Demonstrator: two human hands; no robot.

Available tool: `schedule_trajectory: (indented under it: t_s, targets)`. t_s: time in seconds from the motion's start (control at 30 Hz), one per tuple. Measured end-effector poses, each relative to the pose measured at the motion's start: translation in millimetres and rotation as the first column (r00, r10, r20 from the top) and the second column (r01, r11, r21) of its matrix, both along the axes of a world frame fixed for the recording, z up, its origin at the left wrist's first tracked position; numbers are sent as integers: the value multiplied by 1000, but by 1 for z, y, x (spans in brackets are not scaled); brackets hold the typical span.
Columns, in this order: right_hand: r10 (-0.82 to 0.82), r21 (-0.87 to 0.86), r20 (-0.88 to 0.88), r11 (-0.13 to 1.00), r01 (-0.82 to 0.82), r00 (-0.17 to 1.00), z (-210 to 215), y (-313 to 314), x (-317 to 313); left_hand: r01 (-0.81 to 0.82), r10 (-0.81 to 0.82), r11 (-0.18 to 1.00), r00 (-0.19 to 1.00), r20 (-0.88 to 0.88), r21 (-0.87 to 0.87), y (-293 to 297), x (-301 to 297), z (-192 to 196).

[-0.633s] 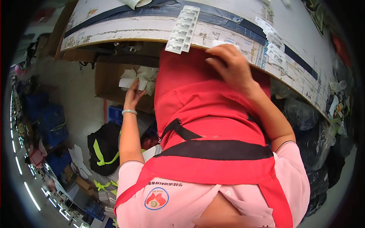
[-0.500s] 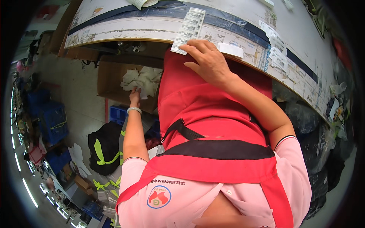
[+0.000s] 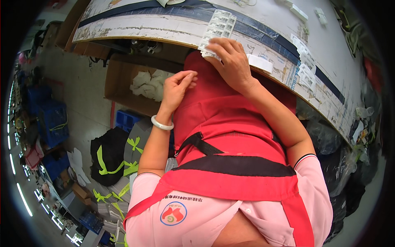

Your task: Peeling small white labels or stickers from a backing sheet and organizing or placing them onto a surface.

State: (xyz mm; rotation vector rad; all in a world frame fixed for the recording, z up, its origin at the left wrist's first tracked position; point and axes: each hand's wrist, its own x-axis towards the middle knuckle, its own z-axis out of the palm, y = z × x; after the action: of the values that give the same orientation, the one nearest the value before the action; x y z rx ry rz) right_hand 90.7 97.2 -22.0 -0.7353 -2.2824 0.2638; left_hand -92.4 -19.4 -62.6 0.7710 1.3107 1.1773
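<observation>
My right hand (image 3: 232,64) rests on the near end of a white sheet of small labels (image 3: 220,22), gripping it where it hangs over the worktable's edge (image 3: 144,29). Beside it, my left hand (image 3: 177,86) is raised in front of my red apron (image 3: 222,123), fingers curled and thumb against the fingertips, with nothing visible in them. It wears a pale bangle (image 3: 161,123) at the wrist. A loose white label (image 3: 260,64) lies on the table just right of my right hand.
Under the table stands an open cardboard box (image 3: 119,78) holding crumpled white pieces (image 3: 146,84). A black bag with yellow-green straps (image 3: 109,156) and blue crates (image 3: 51,119) sit on the floor to the left. More label strips (image 3: 302,68) lie along the table's right edge.
My left hand has come up out of the cardboard box to the apron near the table edge. My right hand slid left along the edge onto the label sheet.
</observation>
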Motion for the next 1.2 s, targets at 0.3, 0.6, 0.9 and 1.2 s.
schedule_trajectory:
  t_s: [0.3,0.6,0.9,1.2]
  targets:
    - [-138,-65,137,987,148,981,-12,10,-7,-28,26,999,998,62,33,12,19,-2]
    - [-77,-45,20,996,78,997,-2,21,6,67,-70,997,984,164,23,30,33,11]
    - [412,-398,-69,824,-404,909,27,-75,45,20,3,998,911,412,-51,29,33,28]
    - [-164,-902,-313,360,-239,936,43,-47,73,334,-326,942,926,190,-14,12,62,52]
